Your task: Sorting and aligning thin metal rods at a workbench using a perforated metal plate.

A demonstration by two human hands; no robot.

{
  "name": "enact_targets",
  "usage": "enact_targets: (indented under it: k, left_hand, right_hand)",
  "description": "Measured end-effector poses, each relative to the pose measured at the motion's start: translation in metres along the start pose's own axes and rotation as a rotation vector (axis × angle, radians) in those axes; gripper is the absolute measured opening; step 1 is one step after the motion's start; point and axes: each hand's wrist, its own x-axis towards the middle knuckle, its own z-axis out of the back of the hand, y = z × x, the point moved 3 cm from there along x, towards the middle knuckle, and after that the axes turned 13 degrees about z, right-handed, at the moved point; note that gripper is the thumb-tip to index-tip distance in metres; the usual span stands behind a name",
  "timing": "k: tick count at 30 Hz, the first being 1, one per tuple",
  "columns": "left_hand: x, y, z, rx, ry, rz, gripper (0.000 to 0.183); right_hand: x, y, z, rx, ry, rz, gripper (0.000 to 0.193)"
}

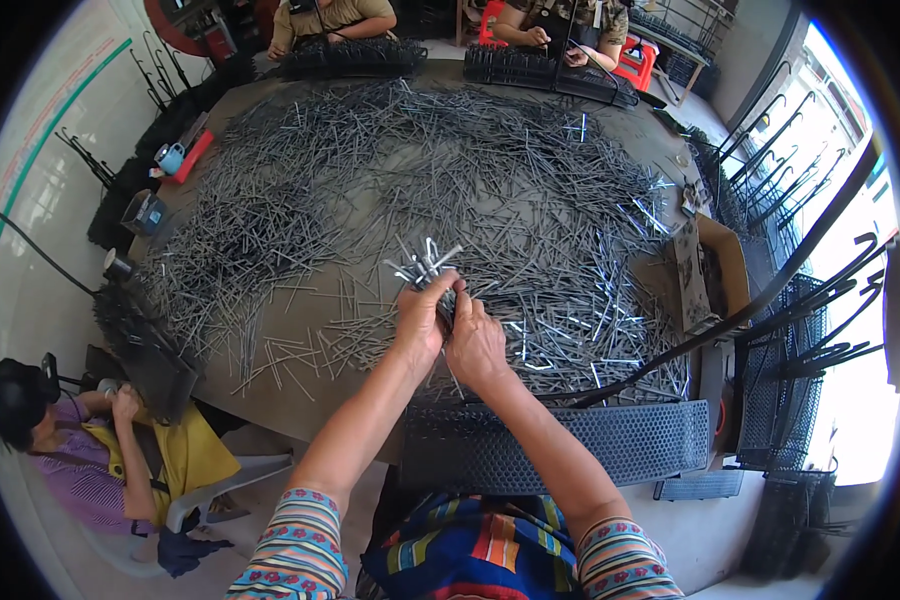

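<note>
My left hand (422,315) is closed round a bundle of thin metal rods (426,266), held above the near middle of the table. Their bright ends fan out past the thumb, and some look bent. My right hand (478,345) presses against the bundle from the right, its fingers curled in beside the left thumb. Its fingertips are partly hidden. Beneath and beyond both hands lies a wide heap of loose grey metal rods (370,140). Close to my right forearm, a black perforated panel (560,442) with a long curved bar rests at the table's near edge.
An open cardboard box (725,255) stands at the right edge. At the far left are a blue mug (170,157) and a red tray (192,160). Co-workers sit across the table and at left. Black panels with hooked bars (820,340) crowd the right side.
</note>
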Motion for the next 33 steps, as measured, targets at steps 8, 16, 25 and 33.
enact_targets:
  k: [8,16,25,33]
  left_hand:
    - [0.009,-0.001,0.013,0.234,-0.236,-0.096,0.005]
    - [0.051,-0.046,0.052,0.152,-0.264,-0.142,0.008]
    - [0.008,-0.057,0.006,0.445,0.134,0.248,0.015]
    - [-0.011,-0.047,0.009,0.792,0.362,0.383,0.018]
  right_hand:
    - [-0.006,0.012,-0.012,-0.006,-0.072,0.034,0.055]
    - [-0.011,-0.014,0.022,-0.250,0.121,-0.161,0.058]
    - [0.013,-0.018,0.004,1.201,-0.073,-0.394,0.047]
    - [0.054,0.004,0.012,1.880,-0.396,-0.584,0.041]
